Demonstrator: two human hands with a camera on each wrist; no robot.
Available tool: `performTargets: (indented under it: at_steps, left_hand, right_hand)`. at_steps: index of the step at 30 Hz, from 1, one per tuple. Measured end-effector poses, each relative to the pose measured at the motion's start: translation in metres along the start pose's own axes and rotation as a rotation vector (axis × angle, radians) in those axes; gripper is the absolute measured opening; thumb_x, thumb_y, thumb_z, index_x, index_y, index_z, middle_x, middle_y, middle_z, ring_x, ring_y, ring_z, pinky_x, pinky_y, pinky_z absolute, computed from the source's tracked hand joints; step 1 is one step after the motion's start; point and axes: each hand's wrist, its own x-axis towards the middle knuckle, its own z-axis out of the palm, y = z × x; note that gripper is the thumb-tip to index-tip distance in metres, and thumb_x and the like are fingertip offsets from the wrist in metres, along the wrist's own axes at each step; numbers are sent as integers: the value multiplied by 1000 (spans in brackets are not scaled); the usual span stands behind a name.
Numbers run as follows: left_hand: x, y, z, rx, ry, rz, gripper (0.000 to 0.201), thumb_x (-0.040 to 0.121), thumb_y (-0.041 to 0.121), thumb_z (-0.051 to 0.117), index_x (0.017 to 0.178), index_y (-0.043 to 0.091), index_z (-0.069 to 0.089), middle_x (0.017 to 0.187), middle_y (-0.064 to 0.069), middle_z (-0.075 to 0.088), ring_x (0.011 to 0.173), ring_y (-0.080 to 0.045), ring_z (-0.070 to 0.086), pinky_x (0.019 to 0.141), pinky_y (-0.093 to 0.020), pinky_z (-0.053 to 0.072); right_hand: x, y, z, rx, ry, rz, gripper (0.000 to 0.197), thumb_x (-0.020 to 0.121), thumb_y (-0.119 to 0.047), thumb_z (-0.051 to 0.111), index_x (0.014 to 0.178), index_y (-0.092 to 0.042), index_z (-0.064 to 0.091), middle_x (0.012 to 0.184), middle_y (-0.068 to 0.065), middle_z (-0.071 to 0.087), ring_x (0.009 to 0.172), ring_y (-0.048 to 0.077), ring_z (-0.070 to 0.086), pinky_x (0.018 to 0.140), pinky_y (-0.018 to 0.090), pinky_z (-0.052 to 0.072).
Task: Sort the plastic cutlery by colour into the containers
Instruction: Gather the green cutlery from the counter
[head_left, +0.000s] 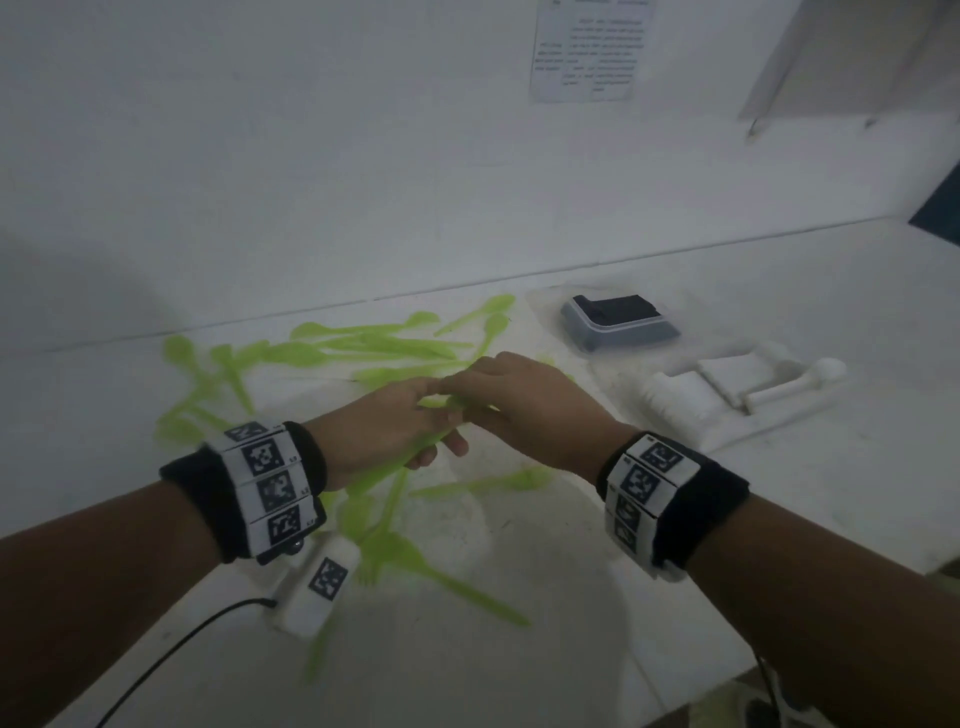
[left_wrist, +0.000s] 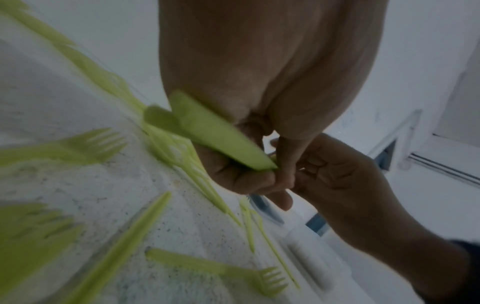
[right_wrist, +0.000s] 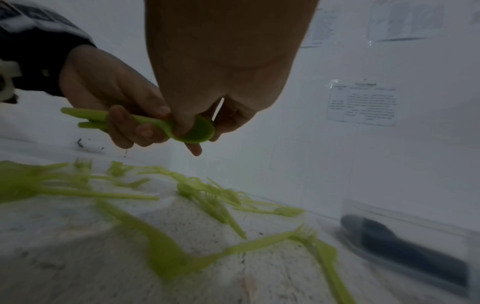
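Note:
Both hands meet above the middle of the white table. My left hand (head_left: 431, 434) grips a small bundle of green cutlery (left_wrist: 215, 139) by the handles, fingers curled round them. One piece is a green spoon (right_wrist: 155, 123); in the right wrist view my right hand (right_wrist: 192, 131) pinches its round bowl between thumb and fingers. Several more green forks, spoons and knives (head_left: 363, 348) lie scattered on the table (head_left: 519, 597) under and beyond the hands. A clear container with black cutlery (head_left: 618, 322) stands at the back right.
A clear tray holding white cutlery (head_left: 727, 389) lies right of the hands. A white tagged device with a black cable (head_left: 317, 587) rests near my left wrist. The wall (head_left: 311, 156) runs close behind the pile, and the table's edge (head_left: 737, 618) is near on the right.

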Motion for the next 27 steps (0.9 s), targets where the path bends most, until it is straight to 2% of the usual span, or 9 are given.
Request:
performTargets:
  at_steps: [3,6,8,10,14,16,21,25,27]
  left_hand:
    - [3,7,2,186,-52,4,30,102,43,55,129,32,52,101,-3,76,73,-15,63,70,-31,51]
    - [11,11,-4,589,-112,78,23,106,42,45,127,33,51,104,7,70,89,-12,67,80,-28,53]
    - [16,16,-8,856,-96,171,39,108,45,36,145,35,42,126,10,63,110,-8,61,94,-28,48]
    - [24,22,-6,1015,-44,248,56,107,51,26,160,35,19,146,5,51,131,-16,51,108,-37,42]
    - [51,41,15,1215,40,354,61,107,49,17,163,31,0,103,8,44,85,-18,52,79,-37,46]
    - [66,53,27,1270,75,381,63,105,48,15,163,30,-3,97,9,38,75,-17,47,71,-38,45]
    - [115,76,56,1345,117,404,67,101,49,13,163,28,-1,98,6,44,75,-21,49,66,-39,45]
    - [158,101,82,1268,167,385,61,107,43,23,163,32,2,105,6,50,81,-22,55,77,-43,50]
    - [177,115,96,1116,206,353,54,108,40,30,160,32,16,102,10,57,80,-9,60,78,-39,46]
  right_hand:
    - [-4,3,-6,-161,-10,-53,24,98,-28,59,118,-22,71,91,3,66,75,29,62,63,37,46]
    - [-13,11,-21,-226,25,49,18,99,-27,62,113,-20,71,93,4,62,75,31,60,62,37,44]
    - [-23,21,-35,-241,56,126,16,100,-27,64,112,-19,70,93,3,62,77,31,60,62,36,42]
    - [-33,31,-48,-238,76,194,17,101,-29,62,113,-19,68,94,2,62,79,30,61,61,36,44]
    - [-49,53,-67,-248,100,266,18,102,-32,61,108,-16,66,95,3,61,79,30,61,63,42,48]
    - [-56,69,-75,-245,101,303,17,102,-33,59,107,-17,64,97,2,61,82,30,61,66,42,48]
    - [-72,121,-100,-222,81,333,15,103,-33,55,111,-22,62,98,1,60,81,32,60,68,43,50]
    - [-76,177,-130,-194,10,330,14,103,-29,54,109,-18,60,95,2,55,75,30,57,66,44,49]
    - [-76,207,-145,-182,-16,313,14,102,-28,54,109,-18,59,95,2,54,76,28,55,66,41,47]
